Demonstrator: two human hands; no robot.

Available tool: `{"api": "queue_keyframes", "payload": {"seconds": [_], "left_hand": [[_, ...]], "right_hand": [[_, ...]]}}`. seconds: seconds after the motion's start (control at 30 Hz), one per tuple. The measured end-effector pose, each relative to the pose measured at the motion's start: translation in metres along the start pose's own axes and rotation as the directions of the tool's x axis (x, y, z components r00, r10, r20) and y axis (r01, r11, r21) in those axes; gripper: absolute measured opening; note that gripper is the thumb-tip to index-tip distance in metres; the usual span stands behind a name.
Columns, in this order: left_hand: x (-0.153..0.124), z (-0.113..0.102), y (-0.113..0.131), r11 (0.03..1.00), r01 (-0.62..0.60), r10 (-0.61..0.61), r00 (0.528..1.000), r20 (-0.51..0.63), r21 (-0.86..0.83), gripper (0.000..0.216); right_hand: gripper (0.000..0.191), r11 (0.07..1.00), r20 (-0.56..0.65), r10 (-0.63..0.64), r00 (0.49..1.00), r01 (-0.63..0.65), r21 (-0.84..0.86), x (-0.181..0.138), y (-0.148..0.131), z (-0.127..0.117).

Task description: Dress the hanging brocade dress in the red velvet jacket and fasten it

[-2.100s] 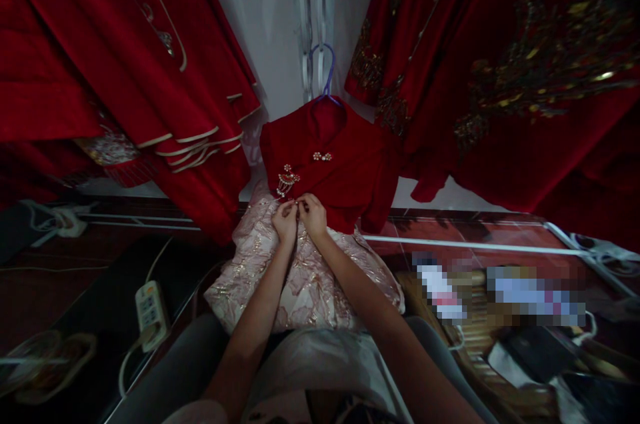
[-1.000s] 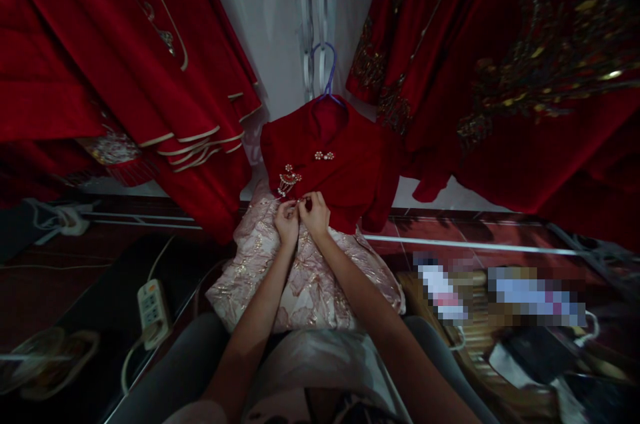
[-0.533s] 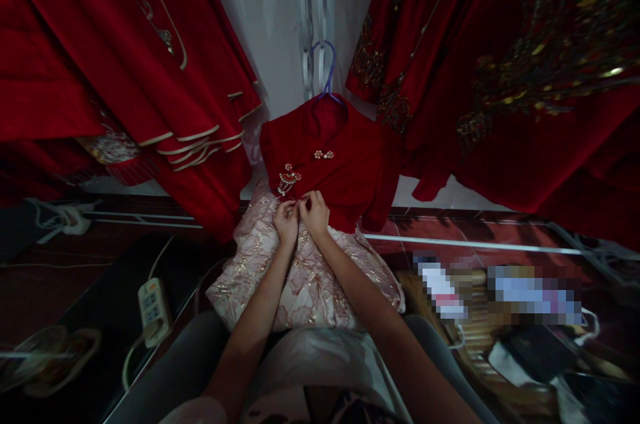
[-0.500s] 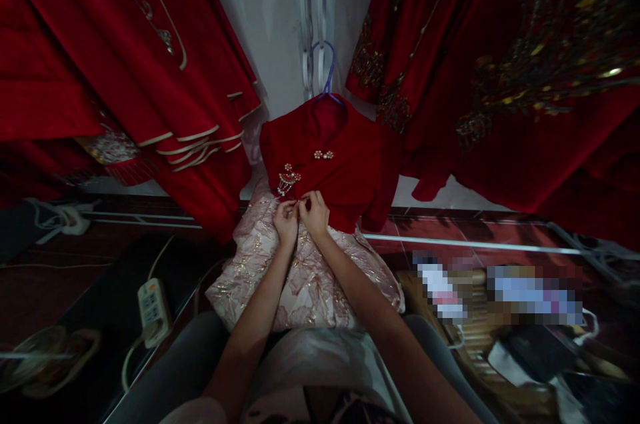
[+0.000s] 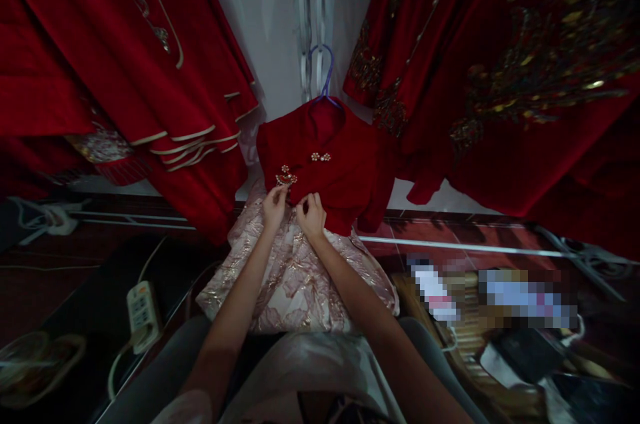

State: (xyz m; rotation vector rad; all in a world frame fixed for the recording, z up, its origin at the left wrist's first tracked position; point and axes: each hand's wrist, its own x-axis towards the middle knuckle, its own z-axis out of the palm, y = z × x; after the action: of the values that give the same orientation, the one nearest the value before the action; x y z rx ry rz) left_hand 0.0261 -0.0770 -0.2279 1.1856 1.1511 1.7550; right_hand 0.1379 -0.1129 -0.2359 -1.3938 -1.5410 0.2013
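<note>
A small red jacket [image 5: 345,177] hangs on a purple hanger [image 5: 326,77] in front of me. It bears a paired flower-shaped clasp [image 5: 321,157] at the chest and a beaded ornament [image 5: 286,177] lower on the left. My left hand [image 5: 274,211] is closed in a pinch just below that ornament, covering its dangling beads; whatever lies between the fingertips is too small to make out. At the jacket's lower edge, my right hand [image 5: 313,217] pinches the red cloth. Pale pink brocade fabric [image 5: 310,291] with gold threads spreads beneath both hands and over my lap.
Red garments [image 5: 190,77] hang on the left, and embroidered red ones [image 5: 500,157] on the right. A power strip [image 5: 143,316] lies on a dark surface at left, near a plastic-wrapped item [image 5: 40,364]. At right, a slatted wooden stool [image 5: 470,344] carries a dark box [image 5: 525,354] and blurred objects.
My left hand has moved up and left, away from my right hand, to the beaded ornament. My right hand stays at the jacket's lower edge. The view has shifted slightly.
</note>
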Motion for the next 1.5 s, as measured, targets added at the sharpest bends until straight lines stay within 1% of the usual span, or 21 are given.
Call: {"api": "queue_keyframes", "payload": {"seconds": [0.07,0.2,0.3,0.37,0.47,0.53,0.6,0.73,0.8,0.9,0.97,1.0,1.03,1.1,1.13,1.17,1.23,1.27,1.33,1.37,1.5], "left_hand": [[0.020,0.005,0.013,0.999,0.041,-0.038,0.997,0.069,-0.032,0.028],[0.040,0.021,0.025,0.960,0.227,-0.200,0.966,0.167,-0.164,0.026],[0.039,0.027,0.029,0.920,0.265,-0.226,0.961,0.162,-0.289,0.022],[0.036,0.028,0.032,0.881,0.297,-0.240,0.951,0.193,-0.369,0.020],[0.032,0.025,0.038,0.821,0.404,-0.299,0.906,0.298,-0.403,0.021],[0.030,0.024,0.040,0.797,0.449,-0.327,0.883,0.336,-0.404,0.024],[0.030,0.024,0.041,0.798,0.450,-0.327,0.882,0.338,-0.401,0.026],[0.033,0.025,0.039,0.838,0.400,-0.299,0.906,0.300,-0.372,0.029],[0.036,0.026,0.036,0.855,0.366,-0.287,0.924,0.252,-0.367,0.024],[0.040,0.028,0.033,0.886,0.313,-0.285,0.950,0.131,-0.341,0.015],[0.040,0.030,0.034,0.897,0.301,-0.293,0.953,0.074,-0.322,0.013],[0.039,0.032,0.036,0.896,0.317,-0.304,0.948,0.091,-0.311,0.014],[0.038,0.034,0.040,0.891,0.347,-0.318,0.937,0.143,-0.292,0.017],[0.035,0.039,0.051,0.893,0.394,-0.324,0.898,0.298,-0.217,0.030],[0.033,0.042,0.058,0.911,0.376,-0.301,0.886,0.353,-0.167,0.035],[0.033,0.046,0.066,0.942,0.315,-0.250,0.890,0.380,-0.119,0.036],[0.032,0.054,0.080,0.997,0.077,-0.063,0.925,0.374,-0.022,0.029],[0.033,0.058,0.087,0.997,-0.065,0.047,0.921,0.388,0.034,0.028],[0.037,0.065,0.100,0.942,-0.307,0.217,0.865,0.452,0.135,0.029],[0.039,0.068,0.105,0.905,-0.390,0.266,0.829,0.491,0.169,0.029],[0.052,0.079,0.121,0.759,-0.614,0.375,0.684,0.625,0.216,0.022]], "right_hand": [[0.013,1.000,0.001,0.006,1.000,-0.006,0.011,0.000,-0.001,0.000],[0.014,0.999,-0.017,0.020,1.000,-0.019,0.031,0.001,-0.001,0.001],[0.016,0.999,-0.025,0.023,0.999,-0.021,0.043,0.002,0.000,0.002],[0.017,0.998,-0.025,0.019,0.999,-0.018,0.052,0.002,0.001,0.003],[0.016,0.998,-0.032,0.019,0.999,-0.017,0.061,0.002,0.002,0.004],[0.015,0.998,-0.039,0.020,0.999,-0.018,0.067,0.001,0.003,0.005],[0.015,0.997,-0.041,0.021,0.999,-0.018,0.070,0.001,0.003,0.006],[0.016,0.997,-0.030,0.027,0.999,-0.025,0.070,0.001,0.004,0.006],[0.017,0.997,-0.020,0.032,0.999,-0.030,0.071,0.001,0.004,0.006],[0.015,0.997,-0.014,0.032,0.999,-0.031,0.076,0.001,0.005,0.006],[0.015,0.997,-0.022,0.029,0.999,-0.027,0.078,0.001,0.005,0.006],[0.015,0.997,-0.028,0.028,0.999,-0.025,0.077,0.001,0.005,0.006],[0.014,0.997,-0.034,0.027,0.999,-0.025,0.075,0.001,0.005,0.007],[0.014,0.997,-0.038,0.028,0.999,-0.025,0.072,0.002,0.005,0.006],[0.014,0.997,-0.039,0.028,0.999,-0.026,0.073,0.002,0.005,0.006],[0.014,0.997,-0.039,0.027,0.999,-0.024,0.075,0.002,0.005,0.006],[0.013,0.997,-0.037,0.020,0.999,-0.017,0.081,0.002,0.006,0.006],[0.013,0.996,-0.036,0.017,0.999,-0.014,0.084,0.002,0.006,0.005],[0.012,0.996,-0.032,0.013,0.999,-0.010,0.090,0.002,0.006,0.005],[0.012,0.996,-0.031,0.012,0.999,-0.009,0.093,0.001,0.006,0.005],[0.013,0.994,-0.032,0.019,0.999,-0.016,0.108,0.002,0.005,0.004]]}}
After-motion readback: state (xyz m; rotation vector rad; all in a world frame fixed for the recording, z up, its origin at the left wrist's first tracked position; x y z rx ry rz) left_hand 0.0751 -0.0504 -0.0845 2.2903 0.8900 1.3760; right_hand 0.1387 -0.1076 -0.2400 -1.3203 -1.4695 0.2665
